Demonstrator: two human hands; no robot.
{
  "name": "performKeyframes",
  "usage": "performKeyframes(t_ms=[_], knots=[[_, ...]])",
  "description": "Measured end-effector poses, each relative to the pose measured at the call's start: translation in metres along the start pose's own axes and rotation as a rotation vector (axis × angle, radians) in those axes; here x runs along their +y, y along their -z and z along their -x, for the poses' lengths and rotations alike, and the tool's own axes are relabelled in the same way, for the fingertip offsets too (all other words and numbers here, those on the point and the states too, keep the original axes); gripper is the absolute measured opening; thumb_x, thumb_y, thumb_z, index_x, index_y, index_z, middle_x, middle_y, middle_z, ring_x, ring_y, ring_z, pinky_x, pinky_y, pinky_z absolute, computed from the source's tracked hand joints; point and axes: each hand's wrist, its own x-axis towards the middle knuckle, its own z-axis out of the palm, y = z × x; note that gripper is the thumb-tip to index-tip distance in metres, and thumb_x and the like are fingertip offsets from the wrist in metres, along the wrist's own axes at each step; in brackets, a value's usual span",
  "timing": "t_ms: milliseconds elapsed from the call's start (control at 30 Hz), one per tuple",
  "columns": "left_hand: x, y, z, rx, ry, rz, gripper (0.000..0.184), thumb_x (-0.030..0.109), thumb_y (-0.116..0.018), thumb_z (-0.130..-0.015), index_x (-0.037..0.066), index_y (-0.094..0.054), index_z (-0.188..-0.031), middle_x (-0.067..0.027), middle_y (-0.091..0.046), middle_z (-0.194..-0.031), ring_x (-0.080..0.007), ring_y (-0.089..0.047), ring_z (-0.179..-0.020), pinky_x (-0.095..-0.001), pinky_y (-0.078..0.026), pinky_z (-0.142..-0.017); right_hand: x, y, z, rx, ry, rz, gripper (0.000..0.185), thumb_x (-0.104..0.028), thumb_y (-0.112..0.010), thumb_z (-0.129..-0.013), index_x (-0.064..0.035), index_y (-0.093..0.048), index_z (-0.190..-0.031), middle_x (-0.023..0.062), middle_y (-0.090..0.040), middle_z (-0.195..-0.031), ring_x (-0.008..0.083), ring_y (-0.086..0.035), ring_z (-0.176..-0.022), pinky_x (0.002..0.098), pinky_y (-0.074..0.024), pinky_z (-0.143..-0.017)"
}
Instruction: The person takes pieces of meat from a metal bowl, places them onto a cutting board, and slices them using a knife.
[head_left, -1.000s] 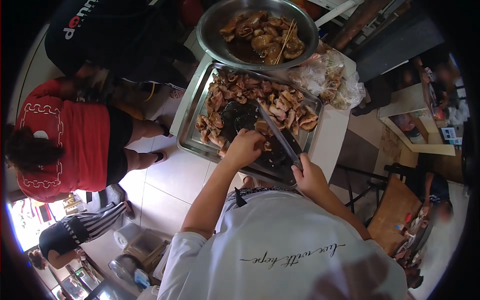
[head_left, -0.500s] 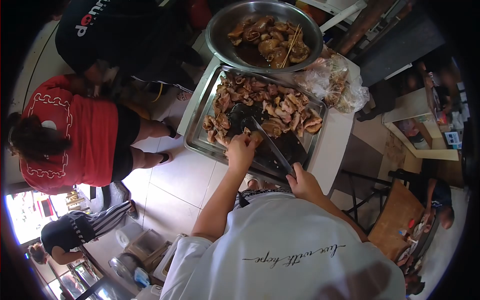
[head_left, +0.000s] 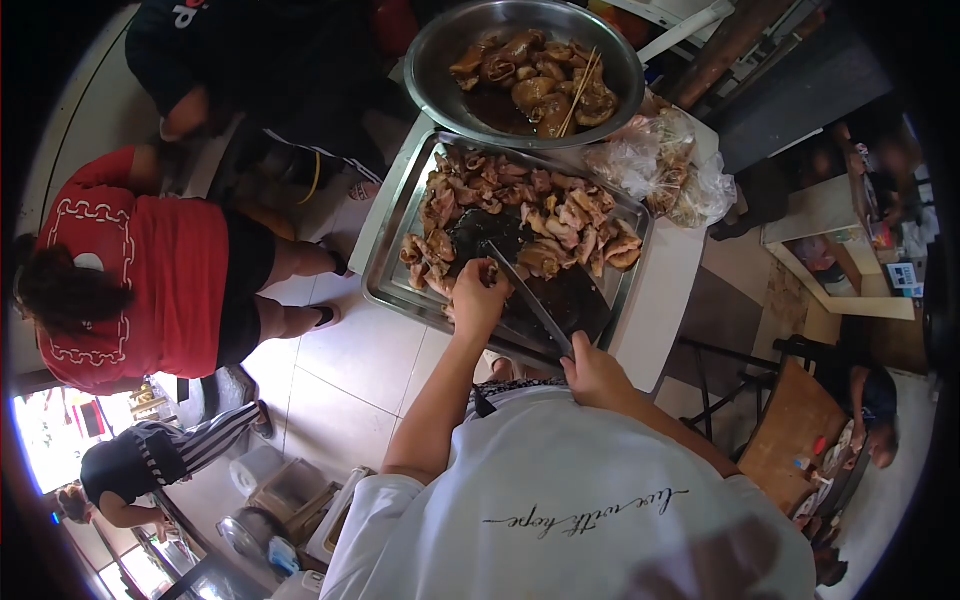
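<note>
My right hand [head_left: 590, 371] is closed round the handle of a long knife [head_left: 536, 306], whose blade points up and left over a dark cutting board [head_left: 585, 302]. Left of the blade, my left hand [head_left: 480, 290] pinches a small piece of meat, mostly hidden by the fingers. The board lies in a metal tray [head_left: 375, 275]. Cut meat [head_left: 572, 215] is heaped along the tray's far and right sides, with a smaller pile [head_left: 428, 254] at its left.
Beyond the tray stands a metal bowl [head_left: 420, 75] of large brown meat pieces with thin sticks. Plastic bags [head_left: 690, 185] lie to its right on the white table [head_left: 655, 320]. A person in red [head_left: 170, 280] and one in black are at the left.
Compared with the earlier frames, the knife and my right hand have shifted left, closer to my left hand. The arm of the person in black has moved.
</note>
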Motion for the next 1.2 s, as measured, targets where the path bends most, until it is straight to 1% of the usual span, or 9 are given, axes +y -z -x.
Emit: performKeyframes(t_ms=[167,300,467,667,800,867,1033,1133,1200], knots=[[0.004,-0.005,-0.006,-0.003,-0.038,-0.07,0.032,0.014,-0.066,-0.073,-0.002,-0.061,-0.1,-0.0175,-0.063,-0.087,-0.0292,-0.063,-0.079,-0.0366,-0.05,-0.072,-0.014,-0.007,-0.017,0.088,0.07,0.203,0.022,-0.016,-0.051,-0.092,0.0015,-0.039,-0.095,0.0257,-0.06,-0.066,0.0445,-0.061,-0.063,0.051,-0.0493,-0.057],[0.0,-0.006,-0.01,-0.018,-0.034,-0.087,0.034,0.013,-0.067,-0.071,-0.002,-0.06,-0.1,-0.0195,-0.063,-0.09,-0.0327,-0.062,-0.081,-0.0384,-0.05,-0.074,-0.021,-0.002,-0.029,0.033,0.046,0.184,0.02,-0.015,-0.05,-0.092,0.0019,-0.04,-0.097,0.0249,-0.06,-0.067,0.0434,-0.061,-0.063,0.0497,-0.0496,-0.055],[-0.004,-0.005,-0.009,-0.013,-0.02,-0.04,0.035,0.013,-0.067,-0.071,-0.002,-0.059,-0.101,-0.0193,-0.062,-0.09,-0.0329,-0.062,-0.082,-0.0385,-0.05,-0.075,-0.011,-0.03,-0.074,0.176,0.184,-0.01,0.023,-0.014,-0.052,-0.09,0.0029,-0.039,-0.099,0.0249,-0.06,-0.068,0.0441,-0.06,-0.064,0.0525,-0.047,-0.058],[0.001,-0.004,-0.003,-0.004,-0.045,-0.044,0.036,0.012,-0.066,-0.071,-0.002,-0.06,-0.103,-0.0183,-0.062,-0.088,-0.0313,-0.062,-0.081,-0.0381,-0.05,-0.074,-0.014,-0.014,-0.037,0.052,0.075,0.111,0.019,-0.014,-0.05,-0.09,0.0018,-0.042,-0.097,0.0246,-0.062,-0.069,0.0417,-0.063,-0.064,0.0495,-0.05,-0.057],[-0.006,-0.006,-0.007,-0.059,-0.07,-0.068,0.036,0.013,-0.067,-0.069,-0.002,-0.06,-0.102,-0.0182,-0.062,-0.089,-0.0309,-0.062,-0.082,-0.0384,-0.05,-0.074,-0.004,-0.027,-0.041,0.054,0.023,0.123,0.018,-0.014,-0.05,-0.091,0.0014,-0.042,-0.097,0.0254,-0.062,-0.071,0.0414,-0.063,-0.066,0.0496,-0.0501,-0.058],[0.0,-0.004,-0.007,-0.068,-0.069,-0.082,0.037,0.013,-0.068,-0.069,-0.001,-0.06,-0.102,-0.0182,-0.062,-0.088,-0.0311,-0.062,-0.082,-0.0385,-0.05,-0.074,-0.003,-0.039,-0.068,0.104,0.107,0.119,0.018,-0.014,-0.049,-0.091,0.0014,-0.042,-0.098,0.026,-0.062,-0.072,0.0438,-0.063,-0.068,0.0512,-0.0497,-0.061],[-0.001,-0.001,-0.007,-0.094,-0.126,-0.135,0.043,0.012,-0.068,-0.067,-0.001,-0.057,-0.106,-0.0186,-0.062,-0.088,-0.0323,-0.062,-0.082,-0.0395,-0.049,-0.074,-0.001,-0.018,-0.072,0.068,0.069,0.001,0.024,-0.017,-0.052,-0.09,0.0021,-0.042,-0.1,0.0279,-0.062,-0.076,0.0471,-0.061,-0.073,0.0529,-0.0475,-0.066],[0.002,0.003,-0.011,-0.006,-0.157,-0.149,0.046,0.01,-0.067,-0.068,-0.001,-0.053,-0.111,-0.0194,-0.062,-0.089,-0.0339,-0.062,-0.082,-0.0406,-0.049,-0.073,0.019,-0.001,-0.045,0.022,0.036,-0.044,0.027,-0.019,-0.055,-0.089,0.0011,-0.041,-0.101,0.0278,-0.062,-0.078,0.0472,-0.06,-0.075,0.0528,-0.0464,-0.067],[0.003,0.008,-0.015,0.08,-0.084,-0.027,0.045,0.01,-0.065,-0.073,0.001,-0.05,-0.114,-0.0204,-0.062,-0.09,-0.0355,-0.062,-0.082,-0.0412,-0.048,-0.074,0.033,0.013,-0.022,-0.016,0.0,-0.031,0.027,-0.019,-0.056,-0.089,0.0004,-0.041,-0.101,0.0273,-0.062,-0.078,0.0468,-0.06,-0.076,0.0525,-0.0462,-0.066]])
